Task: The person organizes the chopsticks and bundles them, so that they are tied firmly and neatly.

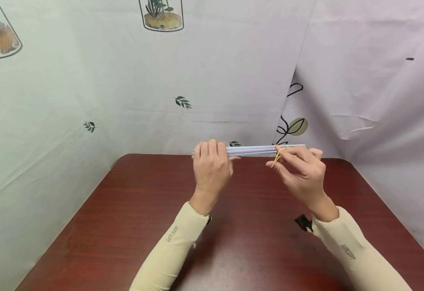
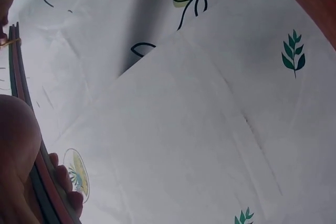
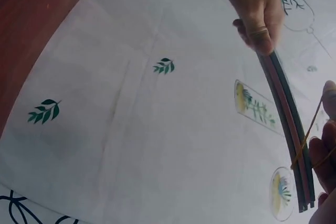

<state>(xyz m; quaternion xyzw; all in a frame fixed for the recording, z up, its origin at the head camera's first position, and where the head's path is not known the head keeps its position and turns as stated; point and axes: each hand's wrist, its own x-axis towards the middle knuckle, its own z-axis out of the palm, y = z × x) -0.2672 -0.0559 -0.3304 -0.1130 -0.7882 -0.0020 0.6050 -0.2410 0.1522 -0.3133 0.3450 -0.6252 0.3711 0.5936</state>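
A bundle of thin blue and purple sticks is held level above the far part of the table. My left hand grips its left portion, fingers over the top; in the left wrist view the sticks pass between palm and fingertips. Near the bundle's other end is my right hand, with a yellow rubber band hooked on its thumb and fingers. The right wrist view shows the band stretched from the thumb to the sticks, around them close to their free end. Whether the sticks are hollow, I cannot tell.
Below the hands lies a dark red-brown table. Pale fabric printed with leaves and jars hangs behind it and along both sides. A small black object is at the right wrist.
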